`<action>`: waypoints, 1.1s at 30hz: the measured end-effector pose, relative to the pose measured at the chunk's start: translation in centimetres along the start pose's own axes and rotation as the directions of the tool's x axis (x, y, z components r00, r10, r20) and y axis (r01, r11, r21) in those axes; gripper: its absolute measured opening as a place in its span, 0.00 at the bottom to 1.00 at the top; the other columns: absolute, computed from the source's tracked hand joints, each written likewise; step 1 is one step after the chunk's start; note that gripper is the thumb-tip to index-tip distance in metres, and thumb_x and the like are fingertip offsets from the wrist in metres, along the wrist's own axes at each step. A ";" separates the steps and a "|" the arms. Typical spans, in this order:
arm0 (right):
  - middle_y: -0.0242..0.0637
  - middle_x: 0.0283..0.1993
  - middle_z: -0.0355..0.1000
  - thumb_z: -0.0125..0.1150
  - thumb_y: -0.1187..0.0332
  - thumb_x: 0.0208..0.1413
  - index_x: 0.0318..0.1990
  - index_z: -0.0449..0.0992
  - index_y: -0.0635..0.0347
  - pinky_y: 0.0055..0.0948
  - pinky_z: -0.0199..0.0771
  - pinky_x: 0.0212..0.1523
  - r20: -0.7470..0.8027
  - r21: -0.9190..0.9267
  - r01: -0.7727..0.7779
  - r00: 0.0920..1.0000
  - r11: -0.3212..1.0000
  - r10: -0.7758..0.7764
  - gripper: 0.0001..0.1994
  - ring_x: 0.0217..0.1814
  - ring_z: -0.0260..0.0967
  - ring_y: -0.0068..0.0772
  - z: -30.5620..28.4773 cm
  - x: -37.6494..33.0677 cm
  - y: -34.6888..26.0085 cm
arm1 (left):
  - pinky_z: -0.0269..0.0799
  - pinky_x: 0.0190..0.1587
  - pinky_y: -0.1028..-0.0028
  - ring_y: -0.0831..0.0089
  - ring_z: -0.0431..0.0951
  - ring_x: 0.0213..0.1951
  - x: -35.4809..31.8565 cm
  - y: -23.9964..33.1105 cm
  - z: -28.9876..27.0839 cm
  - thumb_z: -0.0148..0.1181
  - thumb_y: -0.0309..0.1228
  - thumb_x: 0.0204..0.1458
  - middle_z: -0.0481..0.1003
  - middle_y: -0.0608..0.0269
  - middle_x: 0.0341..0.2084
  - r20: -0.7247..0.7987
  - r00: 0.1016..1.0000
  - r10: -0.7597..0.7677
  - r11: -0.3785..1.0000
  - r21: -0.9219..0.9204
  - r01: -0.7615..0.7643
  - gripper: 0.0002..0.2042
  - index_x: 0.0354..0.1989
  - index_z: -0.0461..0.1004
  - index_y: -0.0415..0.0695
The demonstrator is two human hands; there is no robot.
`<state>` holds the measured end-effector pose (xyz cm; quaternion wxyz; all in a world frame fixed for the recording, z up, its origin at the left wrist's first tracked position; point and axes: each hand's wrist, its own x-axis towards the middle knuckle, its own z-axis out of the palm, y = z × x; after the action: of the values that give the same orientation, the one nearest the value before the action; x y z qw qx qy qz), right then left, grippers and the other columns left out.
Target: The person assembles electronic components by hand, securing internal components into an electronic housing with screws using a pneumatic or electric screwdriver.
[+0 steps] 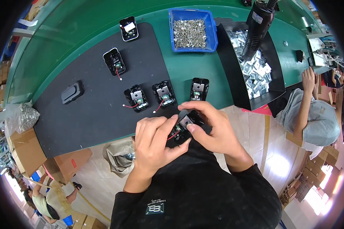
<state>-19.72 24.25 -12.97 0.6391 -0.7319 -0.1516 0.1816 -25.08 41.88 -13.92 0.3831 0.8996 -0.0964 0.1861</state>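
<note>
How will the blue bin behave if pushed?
The blue bin is probably heavy for its size, since small metal screws cover its floor. Its straight, moulded-looking walls suggest it would stay stiff. It seems unlikely to tip, given its broad base, though the loose screws could shift with a sharp shove.

We cannot see all of the black plastic housing [182, 133], because fingers of the left hand [153, 139] and the right hand [215, 129] cover parts of its edges. The electric screwdriver [258, 28] hides some of the metal plates [257, 78], and the top edge cuts off its cable [272, 4]. We find the pieces in the clear plastic bag [26, 117] too small to tell 1 from another.
</note>
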 end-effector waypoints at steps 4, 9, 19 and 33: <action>0.35 0.41 0.77 0.61 0.79 0.47 0.50 0.72 0.63 0.20 0.69 0.33 0.061 0.024 -0.053 0.997 0.998 0.052 0.20 0.32 0.69 0.19 -0.4 0.1 0.5 | 0.70 0.38 0.64 0.63 0.74 0.33 -0.5 0.3 -0.2 0.77 0.44 0.30 0.71 0.60 0.33 -0.011 0.999 0.038 0.999 -0.006 -0.038 0.29 0.40 0.76 0.38; 0.36 0.39 0.78 0.63 0.78 0.43 0.48 0.71 0.62 0.21 0.69 0.32 0.122 0.162 -0.046 0.992 0.986 0.026 0.21 0.31 0.70 0.20 -1.1 0.1 0.8 | 0.71 0.40 0.63 0.59 0.75 0.35 0.0 0.2 -2.2 0.71 0.56 0.32 0.74 0.57 0.36 0.137 0.985 0.107 0.972 -0.224 -0.074 0.37 0.45 0.76 0.37; 0.38 0.40 0.77 0.69 0.74 0.46 0.50 0.72 0.62 0.23 0.73 0.35 0.269 0.054 -0.055 0.962 0.997 0.038 0.22 0.33 0.73 0.23 -2.7 0.1 -1.5 | 0.70 0.45 0.59 0.57 0.76 0.42 -0.8 -1.7 -3.2 0.73 0.43 0.36 0.75 0.53 0.42 0.149 0.974 0.169 0.982 -0.108 -0.154 0.33 0.50 0.71 0.36; 0.38 0.43 0.77 0.66 0.70 0.45 0.40 0.78 0.54 0.37 0.74 0.42 -0.337 -0.824 -0.318 0.940 0.470 0.045 0.12 0.44 0.75 0.43 -13.5 2.9 1.1 | 0.58 0.62 0.64 0.56 0.67 0.58 -3.6 -9.6 -7.3 0.74 0.26 0.33 0.69 0.52 0.56 -0.109 0.814 -0.571 0.786 0.213 0.580 0.42 0.62 0.62 0.40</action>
<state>-10.90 13.54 -12.64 0.1733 -0.9822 -0.0547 0.0466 -27.23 53.89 -16.95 0.3134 0.9214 0.2122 0.0879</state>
